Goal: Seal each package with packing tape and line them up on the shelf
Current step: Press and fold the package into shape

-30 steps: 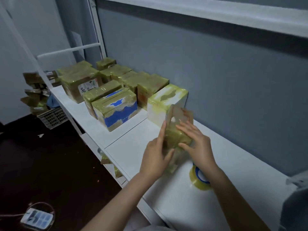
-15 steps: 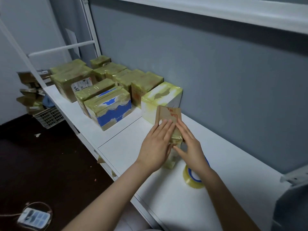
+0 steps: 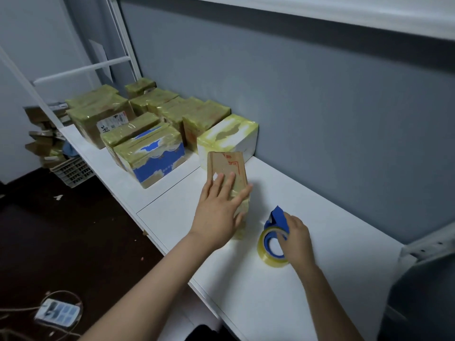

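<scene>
Head cam: the brown package (image 3: pixel 227 163) stands on the white shelf (image 3: pixel 320 212), just in front of the white taped box (image 3: pixel 229 136). The left hand (image 3: pixel 219 210) lies flat on its face, fingers straight, grip not closed on anything. The right hand (image 3: pixel 296 238) has its grip curled round the tape roll (image 3: pixel 267 244) beside the package.

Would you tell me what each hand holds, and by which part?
The right hand grips the blue-cored clear tape roll by its rim; the left hand presses flat on the brown cardboard package.
</scene>
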